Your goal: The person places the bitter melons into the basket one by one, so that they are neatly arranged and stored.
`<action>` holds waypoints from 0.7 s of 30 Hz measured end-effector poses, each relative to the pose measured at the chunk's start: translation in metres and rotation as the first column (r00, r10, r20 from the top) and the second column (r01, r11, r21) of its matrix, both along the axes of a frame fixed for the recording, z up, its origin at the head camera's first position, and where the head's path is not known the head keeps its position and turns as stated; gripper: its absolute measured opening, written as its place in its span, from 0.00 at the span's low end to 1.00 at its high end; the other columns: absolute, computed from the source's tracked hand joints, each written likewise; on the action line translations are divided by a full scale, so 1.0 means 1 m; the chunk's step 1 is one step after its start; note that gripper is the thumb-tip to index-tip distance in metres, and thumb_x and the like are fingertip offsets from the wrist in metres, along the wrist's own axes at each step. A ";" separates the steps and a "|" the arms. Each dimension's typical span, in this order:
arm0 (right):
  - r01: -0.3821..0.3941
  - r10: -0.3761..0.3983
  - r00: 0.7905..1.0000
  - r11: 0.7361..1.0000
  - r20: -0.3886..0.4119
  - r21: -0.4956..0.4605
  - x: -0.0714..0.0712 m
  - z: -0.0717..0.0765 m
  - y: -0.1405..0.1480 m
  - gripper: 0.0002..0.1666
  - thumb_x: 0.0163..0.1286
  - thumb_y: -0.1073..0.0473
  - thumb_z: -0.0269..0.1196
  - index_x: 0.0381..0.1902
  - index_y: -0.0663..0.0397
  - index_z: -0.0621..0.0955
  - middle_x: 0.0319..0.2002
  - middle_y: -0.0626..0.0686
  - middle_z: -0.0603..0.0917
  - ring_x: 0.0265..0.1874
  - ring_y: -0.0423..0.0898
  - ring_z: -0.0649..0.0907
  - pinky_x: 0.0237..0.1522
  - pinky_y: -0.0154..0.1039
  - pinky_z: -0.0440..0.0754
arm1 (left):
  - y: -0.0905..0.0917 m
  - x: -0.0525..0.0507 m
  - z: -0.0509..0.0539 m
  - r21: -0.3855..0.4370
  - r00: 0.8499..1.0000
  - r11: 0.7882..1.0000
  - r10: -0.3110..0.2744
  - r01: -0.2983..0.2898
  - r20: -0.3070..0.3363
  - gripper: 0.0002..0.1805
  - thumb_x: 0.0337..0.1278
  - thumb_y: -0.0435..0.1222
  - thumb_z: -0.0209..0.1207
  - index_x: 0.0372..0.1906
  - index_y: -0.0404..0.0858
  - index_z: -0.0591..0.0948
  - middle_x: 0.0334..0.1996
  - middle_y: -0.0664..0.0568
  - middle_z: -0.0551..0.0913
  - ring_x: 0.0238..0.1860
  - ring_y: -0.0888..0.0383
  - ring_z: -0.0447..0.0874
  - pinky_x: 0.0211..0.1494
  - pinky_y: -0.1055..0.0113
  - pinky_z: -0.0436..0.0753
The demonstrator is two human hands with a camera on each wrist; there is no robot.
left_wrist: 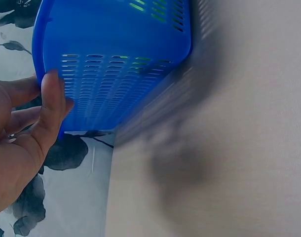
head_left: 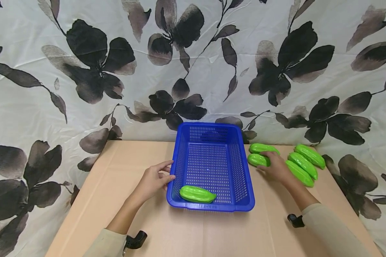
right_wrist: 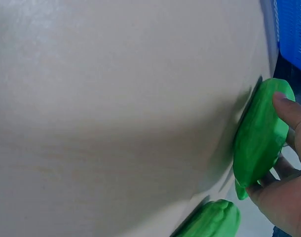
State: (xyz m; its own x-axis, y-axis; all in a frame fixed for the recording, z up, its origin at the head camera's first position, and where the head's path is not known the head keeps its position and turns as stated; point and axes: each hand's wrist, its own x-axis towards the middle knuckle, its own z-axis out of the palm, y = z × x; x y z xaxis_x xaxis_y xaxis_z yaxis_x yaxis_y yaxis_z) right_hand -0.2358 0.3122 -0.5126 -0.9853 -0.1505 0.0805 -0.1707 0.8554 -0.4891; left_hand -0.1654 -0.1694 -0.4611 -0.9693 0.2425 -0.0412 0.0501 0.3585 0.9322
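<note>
A blue plastic basket (head_left: 244,178) with perforated walls stands near the middle of the table. One shiny green gourd (head_left: 197,194) lies inside it, along its near side. My left hand (head_left: 154,180) pinches the basket's left rim, with fingers against the outer wall, as the left wrist view also shows. Right of the basket, my right hand (head_left: 276,169) grips a second green gourd (right_wrist: 261,133) between thumb and fingers, close to the tabletop. Just behind that one lies another green gourd (head_left: 262,147), partly covered by the hand.
Three more green gourds (head_left: 303,165) lie side by side at the table's right, beyond my right wrist. The light wooden table (head_left: 122,164) ends at the back against a white cloth (head_left: 225,89) with dark flowers. A black wrist device (head_left: 136,240) sits at each sleeve.
</note>
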 end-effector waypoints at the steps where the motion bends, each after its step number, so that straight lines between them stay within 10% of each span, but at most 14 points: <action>1: 0.006 -0.006 1.000 1.000 0.003 -0.004 0.000 -0.001 -0.001 0.35 0.64 0.60 0.74 0.64 0.71 0.74 0.60 0.76 0.74 0.61 0.75 0.73 0.66 0.73 0.73 | 0.000 0.000 0.000 0.000 1.000 1.000 0.000 0.000 0.001 0.33 0.63 0.25 0.67 0.72 0.31 0.72 0.50 0.36 0.83 0.25 0.59 0.83 0.29 0.49 0.91; 21: -0.035 0.032 0.997 0.998 -0.067 -0.049 0.003 -0.016 0.002 0.30 0.67 0.67 0.69 0.64 0.69 0.73 0.59 0.73 0.75 0.62 0.71 0.73 0.65 0.72 0.72 | 0.000 0.000 -0.002 0.000 1.000 1.000 0.002 -0.002 -0.002 0.33 0.63 0.26 0.67 0.72 0.31 0.73 0.50 0.36 0.83 0.24 0.59 0.83 0.29 0.49 0.91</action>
